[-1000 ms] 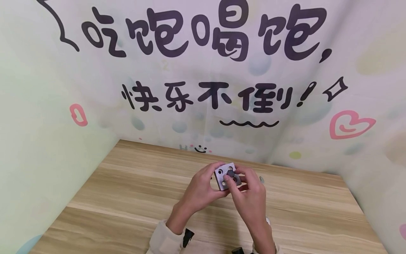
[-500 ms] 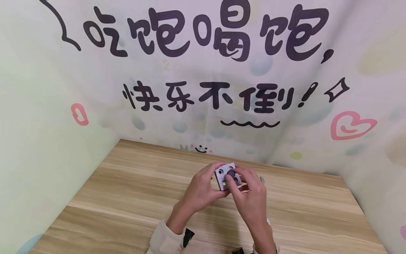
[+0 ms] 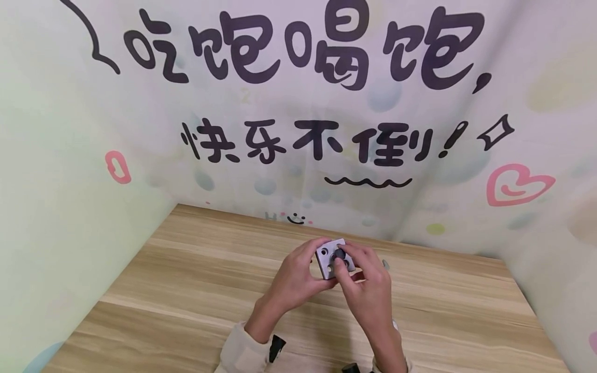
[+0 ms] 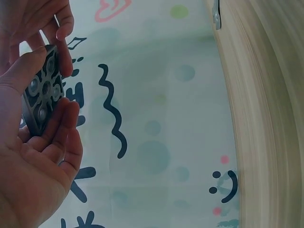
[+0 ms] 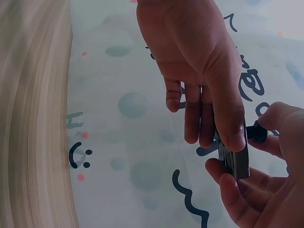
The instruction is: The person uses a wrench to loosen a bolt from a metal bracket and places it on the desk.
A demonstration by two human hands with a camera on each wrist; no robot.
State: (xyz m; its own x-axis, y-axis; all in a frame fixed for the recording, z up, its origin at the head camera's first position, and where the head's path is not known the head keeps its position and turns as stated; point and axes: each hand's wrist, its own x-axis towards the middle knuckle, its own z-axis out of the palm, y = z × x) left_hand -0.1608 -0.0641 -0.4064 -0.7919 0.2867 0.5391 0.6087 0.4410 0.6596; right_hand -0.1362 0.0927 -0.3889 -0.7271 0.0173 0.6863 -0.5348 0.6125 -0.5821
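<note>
A square grey metal plate [image 3: 325,262] with round holes is held tilted above the table in the head view. My left hand [image 3: 295,270] grips it by its left side, between thumb and fingers. A black bolt [image 3: 340,254] stands out from the middle of its face. The thumb and index finger of my right hand [image 3: 370,282] pinch that bolt, other fingers lying by the plate's right edge. In the left wrist view the plate's ribbed back [image 4: 45,90] shows a threaded centre hole. The right wrist view shows the bolt's head [image 5: 259,131] apart from the plate's face.
A wood-grain table [image 3: 186,290] lies under both hands. Behind my right hand is a small grey object [image 3: 385,264] on the table. A printed cloth wall [image 3: 261,181] rises at the back edge. Black pieces [image 3: 277,348] sit by the sleeve cuffs.
My right thumb and index finger have shifted slightly around the bolt's head. My left hand and the plate stay in almost the same place.
</note>
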